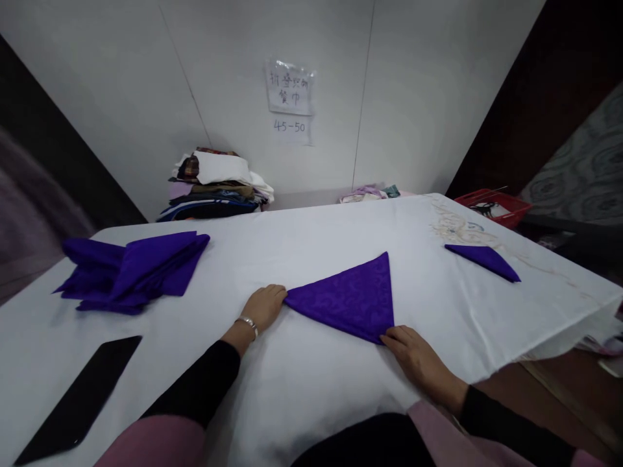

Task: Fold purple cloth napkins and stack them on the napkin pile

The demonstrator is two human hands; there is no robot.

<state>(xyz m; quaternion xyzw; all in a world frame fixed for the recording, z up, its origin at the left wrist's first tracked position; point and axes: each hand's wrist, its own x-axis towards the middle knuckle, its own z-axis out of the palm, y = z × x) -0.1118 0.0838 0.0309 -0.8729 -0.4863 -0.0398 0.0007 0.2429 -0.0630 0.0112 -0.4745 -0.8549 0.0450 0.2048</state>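
Observation:
A purple patterned napkin point(348, 295), folded into a triangle, lies on the white tablecloth point(292, 246) in front of me. At its left point, my left hand point(265, 306) pinches the tip between closed fingers; a silver bracelet circles that wrist. The fingers of my right hand point(413, 353) close on the lower right corner of the same napkin. Over to the right rests a smaller folded purple napkin point(484, 261). A loose heap of purple napkins point(141, 269) lies on the left, apart from my left hand.
A flat black panel point(80, 399) lies at the front left of the table. Stacked clothes point(217, 185) stand behind the table against the wall, with more cloth point(367, 194) further right. A red basket point(496, 204) sits beyond the right edge. Handwritten paper signs point(291, 91) hang on the wall.

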